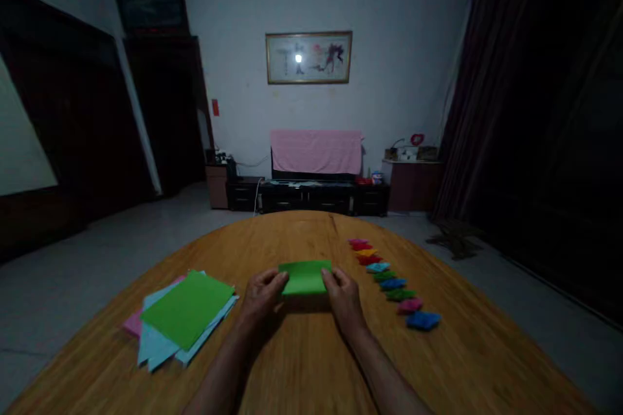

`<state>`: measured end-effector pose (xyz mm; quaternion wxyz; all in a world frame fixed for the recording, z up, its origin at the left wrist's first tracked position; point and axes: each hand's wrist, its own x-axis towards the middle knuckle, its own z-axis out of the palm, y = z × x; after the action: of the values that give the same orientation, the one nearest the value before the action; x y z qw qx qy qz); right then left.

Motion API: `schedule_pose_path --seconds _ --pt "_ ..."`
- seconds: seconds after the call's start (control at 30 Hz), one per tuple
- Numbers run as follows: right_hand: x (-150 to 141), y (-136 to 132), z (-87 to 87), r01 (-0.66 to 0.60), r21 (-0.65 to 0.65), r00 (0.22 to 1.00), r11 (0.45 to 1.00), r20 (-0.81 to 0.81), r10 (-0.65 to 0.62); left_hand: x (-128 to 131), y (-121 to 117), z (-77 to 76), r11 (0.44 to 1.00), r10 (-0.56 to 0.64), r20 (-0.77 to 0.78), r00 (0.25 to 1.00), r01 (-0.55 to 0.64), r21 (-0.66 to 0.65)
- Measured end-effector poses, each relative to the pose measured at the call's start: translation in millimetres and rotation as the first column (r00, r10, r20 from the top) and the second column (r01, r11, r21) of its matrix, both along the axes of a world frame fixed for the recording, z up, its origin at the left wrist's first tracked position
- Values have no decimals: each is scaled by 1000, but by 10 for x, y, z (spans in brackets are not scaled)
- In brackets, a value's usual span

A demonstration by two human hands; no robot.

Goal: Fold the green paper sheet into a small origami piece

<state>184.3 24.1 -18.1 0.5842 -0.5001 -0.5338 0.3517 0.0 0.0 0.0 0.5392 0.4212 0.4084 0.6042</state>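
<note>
In the head view, the green paper rectangle point(306, 280) is centred between the person's two hands, in the middle of the worktop point(302, 366) from side to side. Its long axis runs left to right, roughly parallel to the worktop's far edge, and neither hand is clearly nearer. The left hand point(263, 296) has its grip clamped on the paper's left end, and the right hand point(344, 295) is clamped likewise on the right end, thumbs towards the wearer. A shadow beneath suggests the paper is slightly raised.

The paper looks thin and matt, darker along its top; whether that is a crease is unclear. The worktop is smooth, grained wood with a curved rim. Towards its left edge, a flat green sheet point(189, 309) lies over fanned light-blue sheets point(159, 353) and a pink sheet point(132, 324). Towards the right edge, small, pointed folded-paper pieces point(400, 296) form a slanting row.
</note>
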Motion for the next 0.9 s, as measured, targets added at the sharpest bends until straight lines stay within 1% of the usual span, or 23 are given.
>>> schedule_pose_path --seconds 0.13,0.37,0.47,0.6,0.77,0.83,0.9 --pt "8 -17 -15 4 13 1000 1000 -13 -4 -24 48 -30 1000 -16 -23 1000 16 -11" --pt "8 12 4 0 44 1000 999 -5 1 -53 149 -140 998 -18 -42 999 16 -58" --pt "17 21 6 -9 68 1000 998 10 8 -42 127 -131 998 0 -70 998 -4 -60" --pt "29 19 2 -2 72 999 997 50 -2 -31 98 -111 998 25 -67 997 -29 -54" --pt "37 14 -28 -1 75 995 997 101 -7 -67 151 -141 999 22 -119 993 -26 -32" --pt "36 15 -39 -6 76 993 997 117 -3 -63 154 -143 999 13 -100 995 -17 -39" --pt "31 17 -46 -19 78 992 997 126 9 -38 129 -119 999 -5 -28 1000 4 -42"
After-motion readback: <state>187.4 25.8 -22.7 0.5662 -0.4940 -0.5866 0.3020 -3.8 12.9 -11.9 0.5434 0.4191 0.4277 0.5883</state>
